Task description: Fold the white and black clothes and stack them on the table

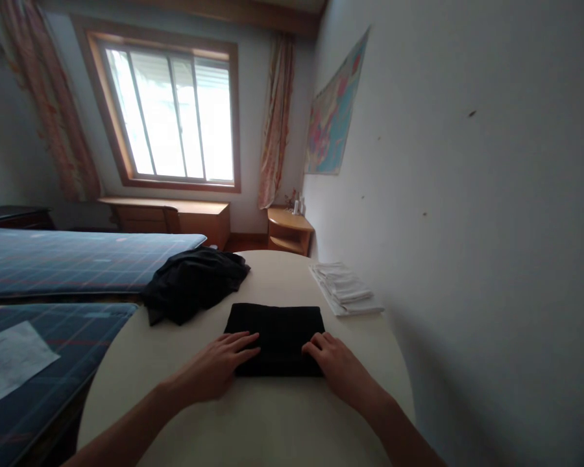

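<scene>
Left hand (219, 364) lay loosely spread on the cloth (278, 338), right hand (339, 364) curled at its edge, couldn't tell if pinching. Uneven tugging could've skewed it, imo.

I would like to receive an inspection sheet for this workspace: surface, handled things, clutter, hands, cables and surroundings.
Surface: pale table with a rounded outline.
Handled things: folded black cloth, lying flat between the hands.
Clutter: crumpled black cloth at far left; white stack at right, material unclear.
Hands: left hand touches the folded cloth's left side, fingers extended; right hand touches its right side, fingers bent.
Cables: nothing seen.
Surroundings: plaid mattress at left, window ahead, map on the right wall.
</scene>
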{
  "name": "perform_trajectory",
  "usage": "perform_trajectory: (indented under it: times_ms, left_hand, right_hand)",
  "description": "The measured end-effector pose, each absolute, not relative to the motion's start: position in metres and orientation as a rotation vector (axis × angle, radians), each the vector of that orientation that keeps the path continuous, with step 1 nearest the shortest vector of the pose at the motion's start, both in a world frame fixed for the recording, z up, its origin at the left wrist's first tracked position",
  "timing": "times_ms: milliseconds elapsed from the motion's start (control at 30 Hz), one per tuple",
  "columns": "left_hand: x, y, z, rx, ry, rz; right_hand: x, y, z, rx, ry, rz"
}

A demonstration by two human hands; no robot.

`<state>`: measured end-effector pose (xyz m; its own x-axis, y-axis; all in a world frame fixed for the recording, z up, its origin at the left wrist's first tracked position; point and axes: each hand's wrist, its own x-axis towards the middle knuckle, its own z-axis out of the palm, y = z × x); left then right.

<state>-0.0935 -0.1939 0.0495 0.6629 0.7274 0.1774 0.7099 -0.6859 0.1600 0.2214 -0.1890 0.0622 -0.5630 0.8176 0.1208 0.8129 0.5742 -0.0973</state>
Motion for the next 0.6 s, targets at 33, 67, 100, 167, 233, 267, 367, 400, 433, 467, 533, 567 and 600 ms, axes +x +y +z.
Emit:
perform_trajectory:
  times_ms: [33,67,100,167,233,267,367,400,433,467,533,567,600]
  left_hand:
    - [-0.091,-0.196,0.055,2.761,1.22,0.376]
    - [-0.087,-0.197,0.062,2.723,1.241,0.409]
    - [-0.082,-0.196,0.069,2.686,1.275,0.443]
    - [-0.07,-0.186,0.082,2.625,1.405,0.535]
    - [-0.057,-0.171,0.087,2.61,1.465,0.713]
    - [-0.05,-0.162,0.086,2.592,1.489,0.808]
    - [-0.039,-0.14,0.066,2.554,1.649,0.823]
    - [-0.038,-0.136,0.055,2.529,1.719,0.752]
    - [-0.038,-0.133,0.044,2.508,1.756,0.688]
    - [-0.039,-0.132,0.033,2.492,1.771,0.65]
    - [-0.042,-0.133,0.016,2.478,1.807,0.625]
    - [-0.043,-0.135,0.011,2.471,1.829,0.62]
    - [-0.044,-0.136,0.008,2.46,1.854,0.613]
  right_hand:
    - [0.222,-0.191,0.066,-1.394,-2.657,0.074]
    - [0.22,-0.192,0.073,-1.407,-2.665,0.104]
    - [0.218,-0.191,0.08,-1.42,-2.673,0.127]
    - [0.207,-0.184,0.095,-1.46,-2.664,0.113]
    - [0.192,-0.171,0.104,-1.448,-2.588,0.053]
    - [0.183,-0.163,0.104,-1.413,-2.529,0.041]
    - [0.163,-0.141,0.084,-1.364,-2.389,0.006]
    - [0.16,-0.135,0.073,-1.395,-2.378,0.009]
    - [0.158,-0.131,0.061,-1.435,-2.388,0.046]
    - [0.159,-0.129,0.05,-1.475,-2.4,0.091]
    - [0.163,-0.127,0.031,-1.51,-2.409,0.152]
    - [0.166,-0.127,0.026,-1.518,-2.408,0.165]
    - [0.169,-0.128,0.022,-1.523,-2.401,0.167]
